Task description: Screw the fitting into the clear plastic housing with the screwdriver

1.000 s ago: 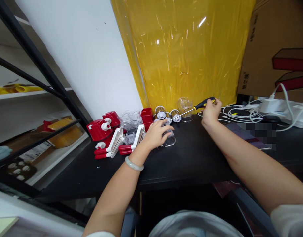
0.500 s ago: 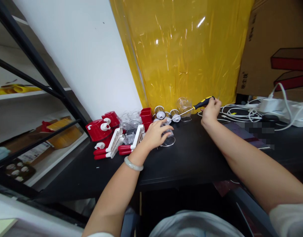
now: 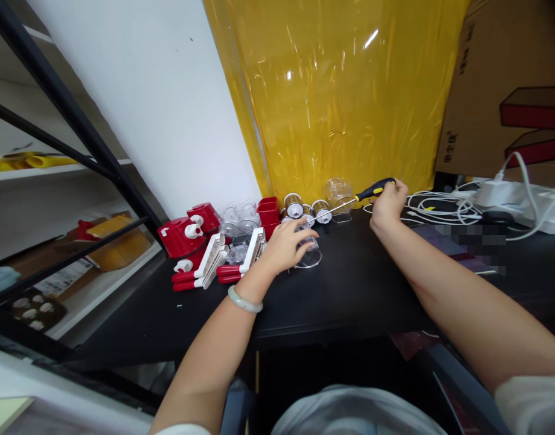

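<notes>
The right hand (image 3: 389, 205) has its fingers clamped round the handle of a screwdriver (image 3: 370, 192), whose shaft slants down leftward to the left hand's (image 3: 287, 246) fingertips. Those fingers are spread over a clear cup (image 3: 310, 258) on the counter (image 3: 349, 296); whether they grip it cannot be told. White-capped cylinders (image 3: 321, 212) stand just beyond the left fingers, and red-handled white presses (image 3: 211, 261) lie to their left.

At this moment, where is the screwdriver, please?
In the head view, the screwdriver is right of centre, held in the right hand and slanting down toward the left hand, in front of the yellow sheet.
</notes>
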Tool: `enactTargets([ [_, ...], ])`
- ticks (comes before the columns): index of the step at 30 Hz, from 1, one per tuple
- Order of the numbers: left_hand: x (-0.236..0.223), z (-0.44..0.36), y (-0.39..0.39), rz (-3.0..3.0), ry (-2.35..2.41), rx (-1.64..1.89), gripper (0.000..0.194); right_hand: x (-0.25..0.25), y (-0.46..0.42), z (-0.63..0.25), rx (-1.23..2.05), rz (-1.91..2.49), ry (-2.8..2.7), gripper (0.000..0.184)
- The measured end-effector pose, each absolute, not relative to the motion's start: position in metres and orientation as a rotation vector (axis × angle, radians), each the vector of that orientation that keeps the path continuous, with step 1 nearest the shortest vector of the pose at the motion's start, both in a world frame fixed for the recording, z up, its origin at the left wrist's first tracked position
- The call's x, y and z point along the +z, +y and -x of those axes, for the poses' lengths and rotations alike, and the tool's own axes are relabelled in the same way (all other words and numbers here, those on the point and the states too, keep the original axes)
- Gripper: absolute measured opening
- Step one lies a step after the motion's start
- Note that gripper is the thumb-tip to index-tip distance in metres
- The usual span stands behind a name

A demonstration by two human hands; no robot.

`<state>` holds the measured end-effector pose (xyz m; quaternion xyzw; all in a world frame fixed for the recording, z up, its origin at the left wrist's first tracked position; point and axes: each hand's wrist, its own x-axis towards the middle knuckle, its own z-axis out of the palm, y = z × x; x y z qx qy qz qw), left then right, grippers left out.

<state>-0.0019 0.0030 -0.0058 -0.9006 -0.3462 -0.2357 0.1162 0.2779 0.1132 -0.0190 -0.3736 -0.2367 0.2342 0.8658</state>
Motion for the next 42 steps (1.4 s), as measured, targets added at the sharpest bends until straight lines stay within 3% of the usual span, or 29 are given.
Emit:
enactTargets([
  [10, -0.006, 0.002, 0.002, 2.635, -1.027, -0.693, 0.024, -0.011, 0.103, -0.272, 0.418, 0.882, -0.426, 0.009],
  [31, -0.006, 0.002, 0.003, 2.63, -1.017, -0.703, 0.023, 0.002, 0.088, -0.268, 0.518, 0.881, -0.371, 0.02],
  [39, -0.006, 0.002, 0.003, 2.634, -1.009, -0.707, 0.023, -0.005, 0.095, -0.269, 0.458, 0.862, -0.387, 0.005],
  [42, -0.006, 0.002, 0.003, 2.633, -1.001, -0.714, 0.022, -0.009, 0.101, -0.27, 0.433, 0.833, -0.408, 0.016],
])
